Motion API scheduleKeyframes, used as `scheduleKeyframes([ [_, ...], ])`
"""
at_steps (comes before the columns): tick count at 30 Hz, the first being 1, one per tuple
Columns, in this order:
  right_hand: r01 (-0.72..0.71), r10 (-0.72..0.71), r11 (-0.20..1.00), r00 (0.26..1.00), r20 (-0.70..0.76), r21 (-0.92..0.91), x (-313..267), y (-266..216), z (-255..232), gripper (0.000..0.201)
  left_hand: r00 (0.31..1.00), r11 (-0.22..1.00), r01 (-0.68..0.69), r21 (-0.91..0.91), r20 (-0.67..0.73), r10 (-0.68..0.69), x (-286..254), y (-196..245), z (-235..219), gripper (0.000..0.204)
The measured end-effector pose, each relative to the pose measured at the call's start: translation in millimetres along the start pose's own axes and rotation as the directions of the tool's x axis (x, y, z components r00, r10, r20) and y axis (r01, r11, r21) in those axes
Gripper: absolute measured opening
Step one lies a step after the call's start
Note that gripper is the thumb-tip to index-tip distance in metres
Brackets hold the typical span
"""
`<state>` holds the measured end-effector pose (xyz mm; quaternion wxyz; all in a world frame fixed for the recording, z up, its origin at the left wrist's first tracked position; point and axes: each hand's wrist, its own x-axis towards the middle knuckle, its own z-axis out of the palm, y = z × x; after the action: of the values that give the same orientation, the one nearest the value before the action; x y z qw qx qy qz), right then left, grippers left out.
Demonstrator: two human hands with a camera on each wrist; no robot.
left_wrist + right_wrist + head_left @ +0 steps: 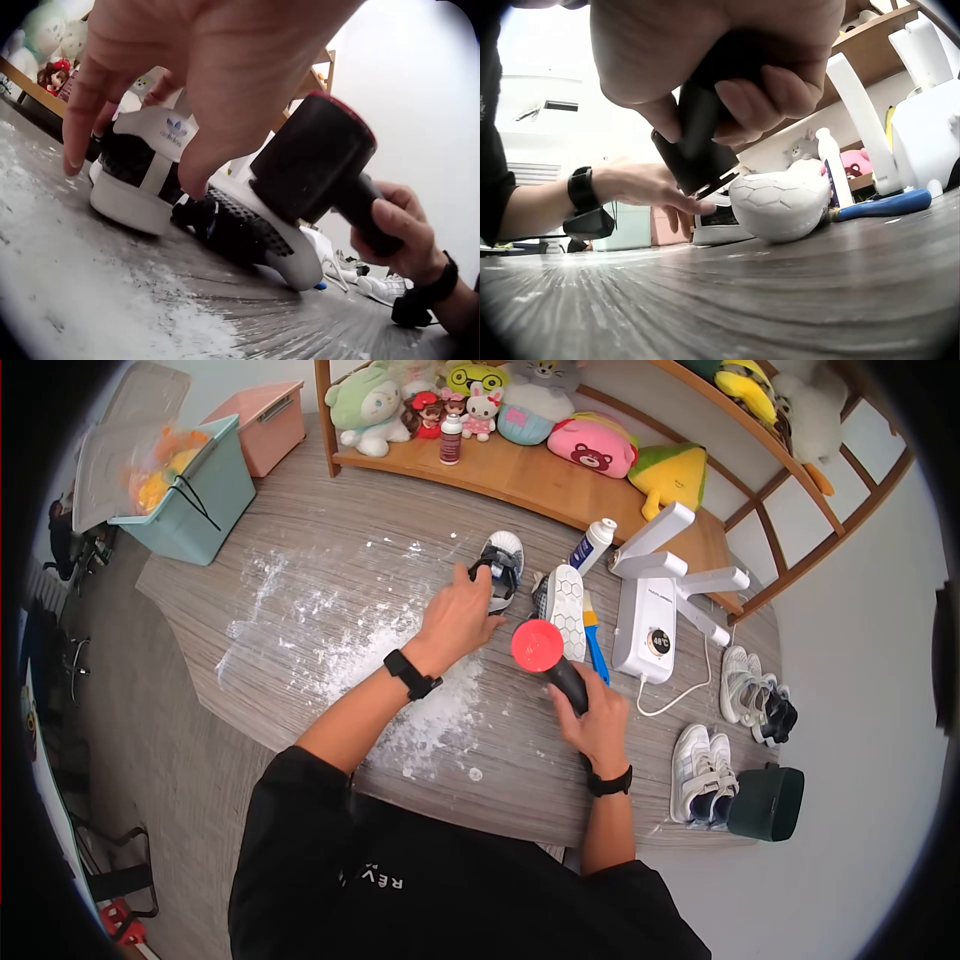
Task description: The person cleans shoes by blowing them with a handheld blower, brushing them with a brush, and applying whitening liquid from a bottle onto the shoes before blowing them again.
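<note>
A black-and-white shoe stands upright on the table. My left hand reaches over its heel, fingers spread and loosely bent, thumb at one side; firm contact cannot be told. My right hand grips the handle of a black handheld device, whose round red end faces up towards the head view. Close beside the upright shoe, a second shoe lies tipped with its white patterned sole showing, partly behind the device in the left wrist view.
White powder covers the table's middle and left. Right of the shoes are a blue brush, a white bottle and a white drying rack device. More shoes and a dark green container stand right; bins back left.
</note>
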<state>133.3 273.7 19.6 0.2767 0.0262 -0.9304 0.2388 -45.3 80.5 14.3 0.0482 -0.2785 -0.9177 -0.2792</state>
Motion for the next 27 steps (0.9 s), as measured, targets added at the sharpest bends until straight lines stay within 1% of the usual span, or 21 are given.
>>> scheduleKeyframes([
  [3,-0.004,0.005,1.000,0.998,-0.058,0.016,0,2,-3,0.039,0.999,0.998,-0.039,0.040,0.006,0.038,0,-9,6,0.063],
  [5,-0.022,0.024,1.000,0.997,-0.075,0.015,1,2,-5,0.039,0.984,0.986,-0.163,-0.034,-0.072,0.160,-6,-19,2,0.056],
  [6,-0.031,0.032,0.999,0.996,-0.081,0.013,0,3,-6,0.038,0.982,0.983,-0.180,-0.031,-0.058,0.178,-11,-16,-14,0.056],
  [7,-0.051,0.051,0.999,0.994,-0.091,0.011,-1,5,-5,0.038,0.992,0.975,-0.074,-0.208,0.083,0.093,-19,-13,-32,0.051],
  [8,-0.053,0.055,0.998,0.994,-0.093,0.021,-1,7,-4,0.038,0.972,0.932,0.060,-0.357,0.234,0.027,-27,-12,-45,0.046],
  [9,-0.049,0.052,0.998,0.994,-0.096,0.035,-1,8,-3,0.038,0.970,0.935,0.052,-0.350,0.241,0.036,-36,-21,-45,0.046],
  [10,-0.054,0.058,0.998,0.993,-0.105,0.042,-1,8,-2,0.038,0.962,0.750,0.212,-0.626,0.268,-0.048,-49,-33,-42,0.043],
  [11,-0.051,0.054,0.998,0.992,-0.110,0.027,-1,9,-2,0.039,0.939,0.460,0.342,-0.819,0.321,-0.126,-61,-41,-39,0.040],
  [12,-0.048,0.049,0.999,0.993,-0.109,0.014,-2,9,0,0.040,0.936,0.465,0.350,-0.813,0.325,-0.138,-73,-45,-38,0.040],
  [14,-0.038,0.041,0.999,0.995,-0.088,0.034,-2,8,3,0.040,0.843,-0.104,0.475,-0.874,0.486,-0.233,-95,-53,-36,0.039],
  [15,-0.027,0.030,0.999,0.997,-0.076,0.039,-2,8,3,0.040,0.821,-0.175,0.495,-0.851,0.524,-0.224,-101,-61,-36,0.050],
  [16,-0.029,0.032,0.999,0.997,-0.069,0.047,-3,6,4,0.040,0.817,-0.176,0.497,-0.849,0.527,-0.234,-106,-65,-34,0.050],
  [18,-0.078,0.078,0.995,0.997,0.000,0.065,-4,3,2,0.038,0.828,-0.064,0.432,-0.900,0.423,-0.368,-114,-62,-37,0.051],
  [19,-0.069,0.069,0.995,0.998,0.000,0.070,-3,4,3,0.038,0.808,0.133,0.439,-0.889,0.326,-0.490,-117,-57,-39,0.055],
  [20,-0.109,0.108,0.990,0.994,0.010,0.091,-3,5,3,0.038,0.810,0.136,0.430,-0.892,0.316,-0.494,-121,-56,-42,0.055],
  [21,-0.151,0.149,0.982,0.989,0.023,0.110,-4,6,4,0.037,0.861,0.480,0.372,-0.795,0.102,-0.498,-125,-56,-44,0.056],
  [22,-0.144,0.142,0.983,0.989,0.026,0.113,-4,6,4,0.037,0.899,0.758,0.297,-0.580,-0.097,-0.427,-130,-55,-45,0.056],
  [24,-0.183,0.183,0.975,0.983,0.010,0.126,-4,7,3,0.037,0.902,0.748,0.306,-0.589,-0.072,-0.426,-135,-38,-60,0.051],
  [25,-0.178,0.177,0.977,0.984,0.017,0.120,-2,6,3,0.037,0.956,0.864,0.108,-0.491,-0.188,-0.227,-135,-28,-64,0.049],
  [26,-0.161,0.163,0.980,0.987,-0.004,0.120,-1,5,3,0.037,0.961,0.925,-0.099,-0.366,-0.277,-0.006,-137,-20,-67,0.047],
  [27,-0.143,0.147,0.983,0.989,-0.025,0.117,0,4,2,0.038,0.977,0.944,-0.147,-0.296,-0.193,0.092,-139,-14,-68,0.049],
])
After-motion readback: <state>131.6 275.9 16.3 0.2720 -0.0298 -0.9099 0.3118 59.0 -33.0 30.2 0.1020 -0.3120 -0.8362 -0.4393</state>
